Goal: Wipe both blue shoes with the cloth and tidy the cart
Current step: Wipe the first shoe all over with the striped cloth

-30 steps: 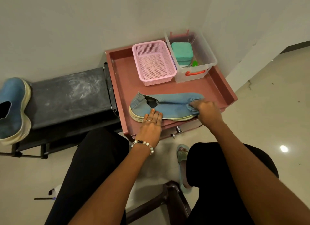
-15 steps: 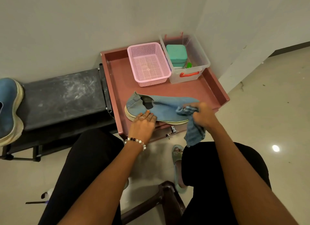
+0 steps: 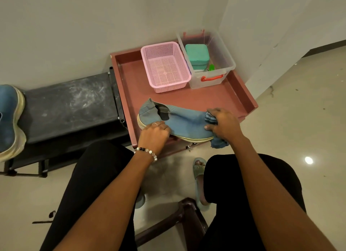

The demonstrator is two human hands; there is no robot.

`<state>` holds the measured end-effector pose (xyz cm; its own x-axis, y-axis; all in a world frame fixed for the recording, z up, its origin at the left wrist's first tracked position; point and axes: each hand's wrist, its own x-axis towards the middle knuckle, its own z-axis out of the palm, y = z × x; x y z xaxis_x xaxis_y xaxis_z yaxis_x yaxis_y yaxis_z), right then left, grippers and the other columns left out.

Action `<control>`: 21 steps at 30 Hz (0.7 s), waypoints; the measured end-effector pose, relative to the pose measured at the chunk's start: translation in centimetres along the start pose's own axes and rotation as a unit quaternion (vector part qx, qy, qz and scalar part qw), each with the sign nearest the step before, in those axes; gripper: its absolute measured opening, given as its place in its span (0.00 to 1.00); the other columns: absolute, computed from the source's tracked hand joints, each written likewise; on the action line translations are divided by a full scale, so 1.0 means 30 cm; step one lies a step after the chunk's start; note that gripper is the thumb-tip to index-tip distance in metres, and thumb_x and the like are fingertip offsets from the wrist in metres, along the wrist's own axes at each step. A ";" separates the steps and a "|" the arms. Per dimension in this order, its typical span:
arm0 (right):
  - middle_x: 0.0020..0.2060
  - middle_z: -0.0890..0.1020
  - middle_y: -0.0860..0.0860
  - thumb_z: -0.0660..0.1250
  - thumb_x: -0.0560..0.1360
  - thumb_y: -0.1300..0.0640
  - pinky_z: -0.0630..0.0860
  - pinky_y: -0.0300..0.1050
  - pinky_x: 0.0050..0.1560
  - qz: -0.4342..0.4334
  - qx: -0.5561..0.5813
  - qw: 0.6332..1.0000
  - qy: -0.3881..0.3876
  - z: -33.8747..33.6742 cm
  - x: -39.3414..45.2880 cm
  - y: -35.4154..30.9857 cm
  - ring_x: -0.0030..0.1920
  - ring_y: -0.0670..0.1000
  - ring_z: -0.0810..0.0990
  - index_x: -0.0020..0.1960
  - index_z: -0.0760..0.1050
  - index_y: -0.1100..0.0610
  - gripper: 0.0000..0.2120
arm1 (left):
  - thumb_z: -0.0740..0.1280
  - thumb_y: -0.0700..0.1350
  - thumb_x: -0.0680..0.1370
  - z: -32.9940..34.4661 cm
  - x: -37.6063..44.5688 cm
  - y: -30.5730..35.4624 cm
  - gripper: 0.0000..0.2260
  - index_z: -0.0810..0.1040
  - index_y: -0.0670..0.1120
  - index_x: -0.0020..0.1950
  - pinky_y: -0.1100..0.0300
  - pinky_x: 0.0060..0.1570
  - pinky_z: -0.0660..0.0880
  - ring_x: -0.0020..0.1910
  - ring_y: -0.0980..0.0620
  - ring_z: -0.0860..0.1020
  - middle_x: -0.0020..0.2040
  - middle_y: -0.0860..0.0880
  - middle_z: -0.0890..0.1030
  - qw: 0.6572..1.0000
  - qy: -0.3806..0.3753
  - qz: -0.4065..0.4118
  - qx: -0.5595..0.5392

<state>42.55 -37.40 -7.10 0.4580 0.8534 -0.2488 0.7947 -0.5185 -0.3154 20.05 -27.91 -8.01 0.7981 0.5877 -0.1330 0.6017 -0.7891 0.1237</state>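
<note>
Head view: shoe [image 3: 179, 124] lies on its side at the cart [image 3: 249, 101] front edge. Left hand [image 3: 154, 134], fingers curled, pins the heel; right hand [image 3: 223, 126] grips the bunched cloth [image 3: 210, 118] at the toe. Shoe looks soft and light, likely to slide; best held by the firm sole rim. Second shoe [image 3: 9, 117] sits on the table [image 3: 65, 104].

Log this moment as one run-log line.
step: wiping shoe toe | left hand: holds shoe on cart | right hand: grips cloth | second shoe: on bench
</note>
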 end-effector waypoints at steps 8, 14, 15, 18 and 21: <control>0.51 0.80 0.58 0.73 0.69 0.50 0.73 0.50 0.51 0.026 -0.039 0.997 0.060 0.012 -0.018 -0.026 0.51 0.61 0.77 0.60 0.74 0.52 0.21 | 0.63 0.35 0.75 0.004 0.010 0.010 0.14 0.79 0.42 0.59 0.52 0.66 0.69 0.67 0.45 0.72 0.64 0.41 0.77 0.997 0.041 -0.054 -0.040; 0.61 0.72 0.55 0.71 0.69 0.43 0.72 0.56 0.59 0.049 -0.061 0.997 -0.025 0.013 -0.002 -0.029 0.58 0.62 0.74 0.70 0.65 0.43 0.32 | 0.61 0.41 0.78 -0.032 -0.010 0.023 0.15 0.79 0.50 0.61 0.54 0.55 0.72 0.53 0.46 0.79 0.53 0.47 0.82 0.993 0.065 -0.083 -0.054; 0.62 0.71 0.55 0.71 0.70 0.43 0.70 0.56 0.59 0.050 -0.060 0.996 -0.034 0.008 -0.001 -0.032 0.58 0.62 0.74 0.71 0.64 0.43 0.32 | 0.61 0.42 0.78 -0.035 -0.012 0.026 0.14 0.80 0.50 0.61 0.54 0.55 0.73 0.54 0.46 0.78 0.54 0.47 0.82 0.992 0.068 -0.086 -0.067; 0.60 0.73 0.54 0.71 0.71 0.47 0.66 0.54 0.59 0.054 -0.048 0.997 -0.012 -0.015 -0.011 -0.046 0.58 0.60 0.74 0.68 0.68 0.44 0.27 | 0.61 0.44 0.79 -0.039 -0.014 0.024 0.13 0.80 0.50 0.61 0.54 0.56 0.73 0.56 0.46 0.78 0.56 0.47 0.82 0.988 0.053 -0.096 -0.114; 0.53 0.79 0.54 0.74 0.68 0.53 0.72 0.48 0.51 0.062 -0.010 0.998 -0.001 -0.032 -0.036 -0.055 0.50 0.57 0.77 0.59 0.76 0.47 0.20 | 0.63 0.44 0.78 -0.033 -0.021 0.014 0.12 0.81 0.49 0.60 0.56 0.59 0.72 0.58 0.47 0.78 0.61 0.47 0.80 0.982 0.034 -0.103 -0.155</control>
<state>41.12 -37.42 -5.43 0.5523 0.7825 -0.2874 0.7399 -0.6190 -0.2634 19.83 -28.44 -6.90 0.6518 0.7486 -0.1215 0.7236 -0.5659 0.3952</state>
